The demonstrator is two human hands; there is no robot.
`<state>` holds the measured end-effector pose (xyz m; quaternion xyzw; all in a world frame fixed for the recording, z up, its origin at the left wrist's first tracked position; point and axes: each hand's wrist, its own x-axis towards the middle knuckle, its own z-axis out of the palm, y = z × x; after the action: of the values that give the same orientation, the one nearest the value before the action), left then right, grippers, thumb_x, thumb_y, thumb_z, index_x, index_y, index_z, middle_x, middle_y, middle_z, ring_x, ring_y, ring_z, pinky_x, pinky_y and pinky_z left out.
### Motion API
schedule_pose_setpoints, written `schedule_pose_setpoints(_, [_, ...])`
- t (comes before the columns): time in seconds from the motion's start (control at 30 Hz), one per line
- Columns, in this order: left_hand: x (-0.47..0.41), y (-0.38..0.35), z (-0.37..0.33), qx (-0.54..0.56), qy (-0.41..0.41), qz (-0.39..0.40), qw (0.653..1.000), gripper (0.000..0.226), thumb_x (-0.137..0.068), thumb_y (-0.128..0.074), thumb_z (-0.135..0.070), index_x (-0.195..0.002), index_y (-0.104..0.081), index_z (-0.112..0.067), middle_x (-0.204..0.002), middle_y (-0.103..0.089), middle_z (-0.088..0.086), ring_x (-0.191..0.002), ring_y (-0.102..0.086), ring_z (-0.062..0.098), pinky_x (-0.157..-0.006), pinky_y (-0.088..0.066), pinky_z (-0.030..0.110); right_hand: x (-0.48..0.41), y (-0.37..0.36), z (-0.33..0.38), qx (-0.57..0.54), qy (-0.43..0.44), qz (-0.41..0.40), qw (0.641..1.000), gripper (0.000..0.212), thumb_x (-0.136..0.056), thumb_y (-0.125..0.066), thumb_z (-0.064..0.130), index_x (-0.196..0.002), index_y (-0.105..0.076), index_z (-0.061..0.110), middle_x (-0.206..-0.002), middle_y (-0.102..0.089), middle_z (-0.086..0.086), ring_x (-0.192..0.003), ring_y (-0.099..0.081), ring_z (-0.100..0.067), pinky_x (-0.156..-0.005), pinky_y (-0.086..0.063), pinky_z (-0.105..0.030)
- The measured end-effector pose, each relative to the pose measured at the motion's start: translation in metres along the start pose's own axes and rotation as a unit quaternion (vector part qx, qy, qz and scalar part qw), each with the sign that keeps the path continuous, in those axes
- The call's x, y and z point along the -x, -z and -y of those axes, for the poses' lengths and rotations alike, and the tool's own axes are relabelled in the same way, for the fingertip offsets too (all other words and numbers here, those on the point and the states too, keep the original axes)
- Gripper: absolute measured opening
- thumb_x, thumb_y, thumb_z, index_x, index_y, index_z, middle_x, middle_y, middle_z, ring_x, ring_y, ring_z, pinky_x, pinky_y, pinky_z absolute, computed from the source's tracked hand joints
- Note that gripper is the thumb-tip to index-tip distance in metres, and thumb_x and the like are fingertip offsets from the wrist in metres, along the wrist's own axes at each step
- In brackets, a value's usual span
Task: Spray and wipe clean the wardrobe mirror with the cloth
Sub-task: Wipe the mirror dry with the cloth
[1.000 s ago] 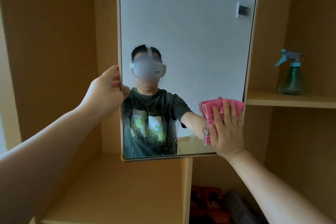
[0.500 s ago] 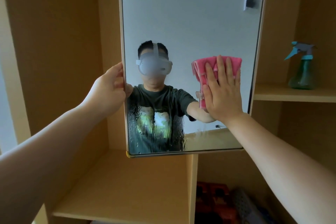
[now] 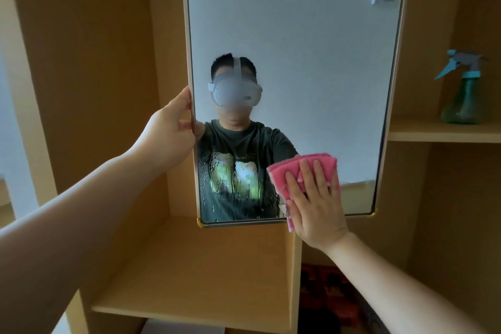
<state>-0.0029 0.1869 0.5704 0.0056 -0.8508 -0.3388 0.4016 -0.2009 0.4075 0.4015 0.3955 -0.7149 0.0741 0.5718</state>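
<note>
The tall wardrobe mirror (image 3: 298, 35) stands upright in a thin metal frame and reflects a person in a dark shirt. Water droplets streak its lower left part. My left hand (image 3: 170, 133) grips the mirror's left edge at mid height, with the fingers curled round behind the frame. My right hand (image 3: 315, 198) lies flat, fingers straight, and presses a folded pink cloth (image 3: 284, 171) against the glass near the bottom edge, a little right of centre. The green spray bottle (image 3: 463, 95) with a teal trigger stands on a shelf to the right, apart from both hands.
Wooden wardrobe panels surround the mirror. A shelf board (image 3: 195, 274) lies below it, and a side shelf (image 3: 444, 133) carries the bottle. Dark red items (image 3: 330, 295) sit in the low compartment beneath my right arm.
My right hand has slid the cloth down the glass from mid height to the bottom edge and a little leftward. The left hand keeps its grip on the frame.
</note>
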Motion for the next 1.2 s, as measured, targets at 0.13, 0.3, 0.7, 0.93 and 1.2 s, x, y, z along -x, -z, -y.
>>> schedule_pose_setpoints(0.13, [0.001,0.000,0.000,-0.006,-0.002,0.004,1.000,0.070,-0.089,-0.040,0.007,-0.133,-0.043,-0.048,-0.101,-0.063,-0.019,-0.083,-0.069,0.004,-0.055,-0.053,0.012,0.001,0.000,0.005,0.000,0.008,-0.004,1.000,0.059,-0.101,-0.027,0.043,-0.153,-0.017,0.017,-0.161,-0.008,-0.013,-0.149,-0.003,-0.037,-0.117,-0.007,-0.062])
schedule_pose_setpoints(0.3, [0.000,0.000,0.000,-0.010,0.000,0.017,1.000,0.074,-0.088,-0.045,0.007,-0.139,-0.038,-0.046,-0.099,-0.061,-0.027,-0.085,-0.067,-0.002,-0.057,-0.049,0.008,-0.012,0.000,0.002,0.005,0.019,-0.015,1.000,0.058,-0.101,-0.028,0.043,-0.153,-0.020,0.018,-0.161,-0.011,-0.013,-0.149,-0.006,-0.037,-0.118,-0.004,-0.060])
schedule_pose_setpoints(0.7, [-0.004,0.003,0.005,-0.024,0.014,0.038,0.999,0.082,-0.086,-0.044,0.008,-0.146,-0.027,-0.045,-0.091,-0.064,-0.032,-0.089,-0.066,-0.001,-0.067,-0.054,0.012,-0.123,0.028,0.012,0.006,0.038,-0.056,0.998,0.058,-0.100,-0.037,0.039,-0.152,-0.030,0.014,-0.159,-0.022,-0.018,-0.148,-0.011,-0.038,-0.119,-0.004,-0.058])
schedule_pose_setpoints(0.93, [-0.005,0.002,0.008,-0.012,0.021,0.039,0.999,0.088,-0.083,-0.043,0.011,-0.143,-0.023,-0.050,-0.087,-0.062,-0.036,-0.089,-0.066,-0.002,-0.062,-0.053,0.013,-0.123,0.022,0.017,0.023,0.031,-0.055,0.998,0.060,-0.100,-0.037,0.040,-0.153,-0.026,0.015,-0.160,-0.017,-0.017,-0.148,-0.009,-0.039,-0.119,-0.002,-0.058])
schedule_pose_setpoints(1.2, [-0.006,0.002,0.009,-0.007,0.011,0.037,0.999,0.078,-0.083,-0.042,0.009,-0.144,-0.030,-0.039,-0.085,-0.063,-0.037,-0.083,-0.066,-0.004,-0.064,-0.051,0.008,-0.069,-0.002,0.053,-0.028,0.105,-0.045,0.993,0.067,-0.099,-0.042,0.046,-0.154,-0.021,0.013,-0.161,-0.008,-0.015,-0.149,-0.003,-0.036,-0.119,0.001,-0.057])
